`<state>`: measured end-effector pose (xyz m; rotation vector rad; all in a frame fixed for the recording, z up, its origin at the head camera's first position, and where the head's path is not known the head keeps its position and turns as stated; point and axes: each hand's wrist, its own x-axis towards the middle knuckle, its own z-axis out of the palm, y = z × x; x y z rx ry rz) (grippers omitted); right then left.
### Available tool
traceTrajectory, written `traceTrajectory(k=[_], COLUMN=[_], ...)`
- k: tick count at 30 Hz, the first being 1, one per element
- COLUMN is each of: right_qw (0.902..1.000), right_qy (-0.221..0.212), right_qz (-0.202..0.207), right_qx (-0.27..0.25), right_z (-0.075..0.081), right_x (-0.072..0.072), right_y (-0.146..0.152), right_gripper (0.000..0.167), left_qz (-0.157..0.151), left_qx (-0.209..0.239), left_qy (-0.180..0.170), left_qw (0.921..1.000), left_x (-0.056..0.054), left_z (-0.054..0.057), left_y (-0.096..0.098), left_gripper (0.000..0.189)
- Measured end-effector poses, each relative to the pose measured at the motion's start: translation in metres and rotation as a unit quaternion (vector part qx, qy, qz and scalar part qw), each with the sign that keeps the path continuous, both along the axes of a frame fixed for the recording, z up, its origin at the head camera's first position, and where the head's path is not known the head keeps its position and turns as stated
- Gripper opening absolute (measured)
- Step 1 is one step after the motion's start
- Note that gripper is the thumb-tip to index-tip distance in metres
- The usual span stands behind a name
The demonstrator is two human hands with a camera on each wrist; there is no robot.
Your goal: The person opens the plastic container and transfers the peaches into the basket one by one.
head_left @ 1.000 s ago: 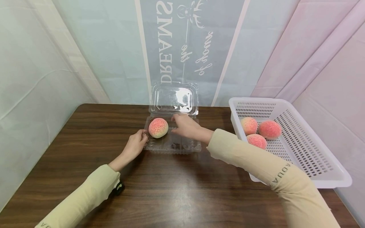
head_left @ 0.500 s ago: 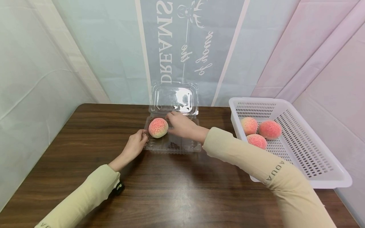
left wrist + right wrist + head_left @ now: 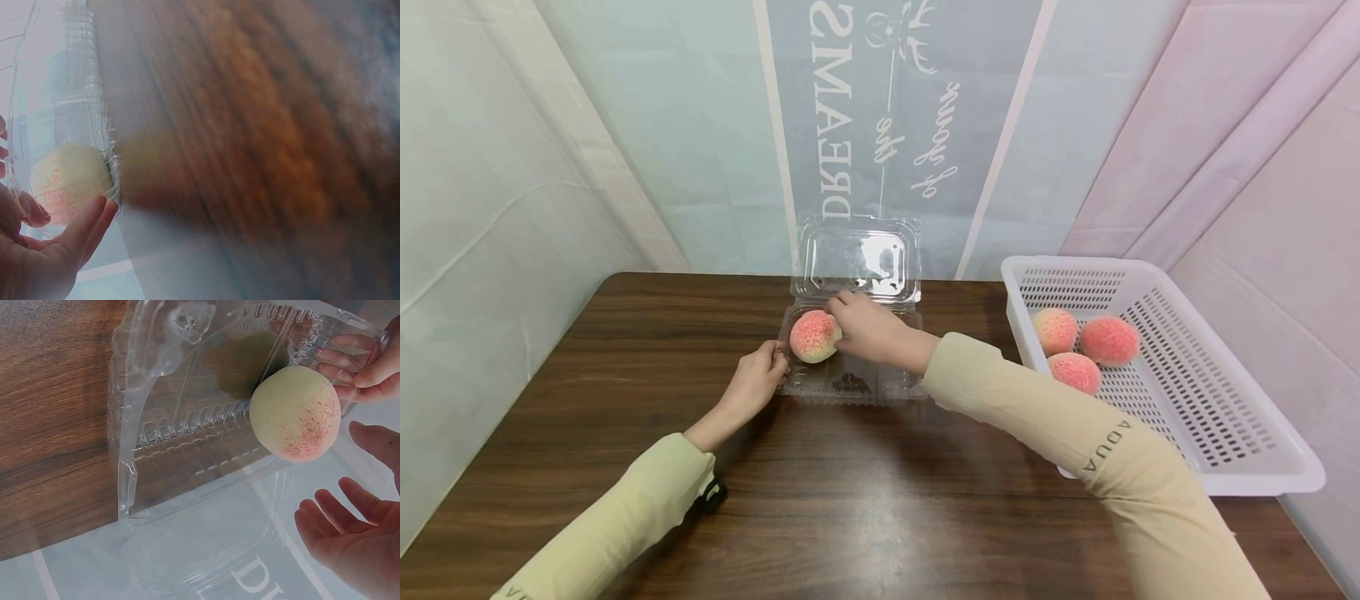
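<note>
A pink and cream peach (image 3: 812,336) sits at the left end of a clear plastic clamshell box (image 3: 891,382), whose lid (image 3: 842,260) stands raised at the back. My left hand (image 3: 752,383) pinches the box's left edge, the thumb on the rim and fingertips (image 3: 337,357) visible through the clear wall. Close on the peach's right side is my right hand (image 3: 872,332), fingers loosely bent. In the right wrist view a gap shows between the peach (image 3: 299,414) and this hand (image 3: 356,544), which holds nothing.
To the right stands a white slotted basket (image 3: 1262,483) with three peaches: one cream-pink (image 3: 1054,331), one deep pink (image 3: 1110,342) and one pink (image 3: 1075,372). A lettered cloth backdrop (image 3: 887,108) hangs behind the brown wooden table (image 3: 850,508).
My right hand has moved left across the box to the peach's side. The left hand has stayed on the box's edge, and the basket has not moved.
</note>
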<state>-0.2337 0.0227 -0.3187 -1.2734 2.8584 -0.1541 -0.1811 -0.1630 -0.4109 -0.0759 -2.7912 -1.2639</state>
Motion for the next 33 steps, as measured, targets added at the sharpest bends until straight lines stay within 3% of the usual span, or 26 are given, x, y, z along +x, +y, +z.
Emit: traceTrajectory(k=[7, 33], right_qw=[0.9992, 0.9964], right_qy=[0.023, 0.029], right_qz=[0.004, 0.019], right_qx=[0.031, 0.077], right_z=[-0.003, -0.014], right_x=[-0.003, -0.009], right_y=[-0.005, -0.028], right_gripper=[0.049, 0.054], left_qz=[0.002, -0.004], left_qx=[-0.006, -0.018], left_qy=[-0.002, 0.009], left_qw=[1.0, 0.9998], left_x=[-0.001, 0.001], left_z=[0.0, 0.001], left_y=[0.0, 0.0], left_gripper=[0.031, 0.031])
